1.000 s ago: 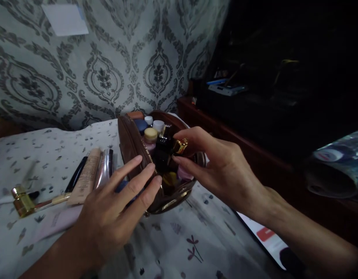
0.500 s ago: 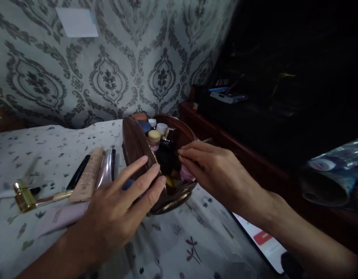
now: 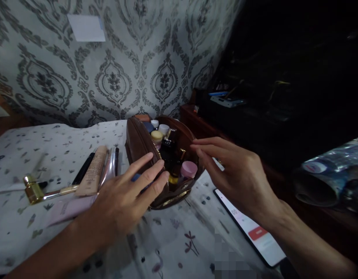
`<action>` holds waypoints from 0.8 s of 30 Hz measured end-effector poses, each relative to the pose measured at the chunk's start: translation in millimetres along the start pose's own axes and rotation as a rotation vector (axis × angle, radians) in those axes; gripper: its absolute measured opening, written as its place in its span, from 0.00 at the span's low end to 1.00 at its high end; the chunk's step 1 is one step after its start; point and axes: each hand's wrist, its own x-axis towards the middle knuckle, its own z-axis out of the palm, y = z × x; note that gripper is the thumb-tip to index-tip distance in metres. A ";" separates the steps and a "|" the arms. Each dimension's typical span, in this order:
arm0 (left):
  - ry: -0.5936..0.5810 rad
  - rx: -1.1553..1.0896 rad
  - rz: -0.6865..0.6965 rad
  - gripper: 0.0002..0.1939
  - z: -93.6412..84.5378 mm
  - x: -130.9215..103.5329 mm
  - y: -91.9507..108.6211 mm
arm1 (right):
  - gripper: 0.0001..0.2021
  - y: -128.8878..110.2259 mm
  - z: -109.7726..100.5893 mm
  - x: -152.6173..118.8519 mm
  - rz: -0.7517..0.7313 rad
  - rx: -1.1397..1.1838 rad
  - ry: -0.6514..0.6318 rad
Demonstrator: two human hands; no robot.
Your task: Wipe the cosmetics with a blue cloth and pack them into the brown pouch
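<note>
A brown cosmetic bag (image 3: 138, 141) with a gold zipper stands open on the patterned cloth. My left hand (image 3: 125, 193) lies across its near left side, fingers spread and hooked over the zipped edge; the thumb is hidden. At the right rim, my right hand (image 3: 233, 166) has its fingertips and thumb close together on the bag's edge. Inside are a pink-lidded jar (image 3: 189, 169), a yellow-lidded jar (image 3: 156, 136), a white-capped jar (image 3: 163, 129) and a dark bottle with a shiny cap (image 3: 169, 140). Something blue shows partly beneath my left fingers.
To the left lie a beige tube (image 3: 93, 170), a silvery tube (image 3: 108, 166), a pink tube (image 3: 70, 211), a brush (image 3: 61, 192) and a gold bottle (image 3: 33, 190). A lit phone (image 3: 251, 228) lies beneath my right forearm. Clear plastic bottles (image 3: 327, 174) are at the far right.
My right hand has moved from over the bag's inside to its right rim, uncovering the pink-lidded jar. My left hand stays on the bag. The view has shifted slightly.
</note>
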 end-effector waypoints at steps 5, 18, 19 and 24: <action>0.002 -0.024 0.004 0.24 -8.4 -7.9 1.8 | 0.08 -10.6 -3.6 -14.4 0.070 0.061 0.058; -0.053 0.046 -0.164 0.13 -37.2 -106.4 23.4 | 0.05 -52.7 25.7 -62.3 0.062 0.216 0.135; -0.068 0.061 -0.195 0.13 -39.7 -115.1 23.4 | 0.05 -56.6 31.5 -65.6 0.054 0.240 0.100; -0.164 0.144 -0.378 0.14 -49.6 -159.8 9.3 | 0.06 -83.1 66.4 -76.5 0.025 0.442 -0.082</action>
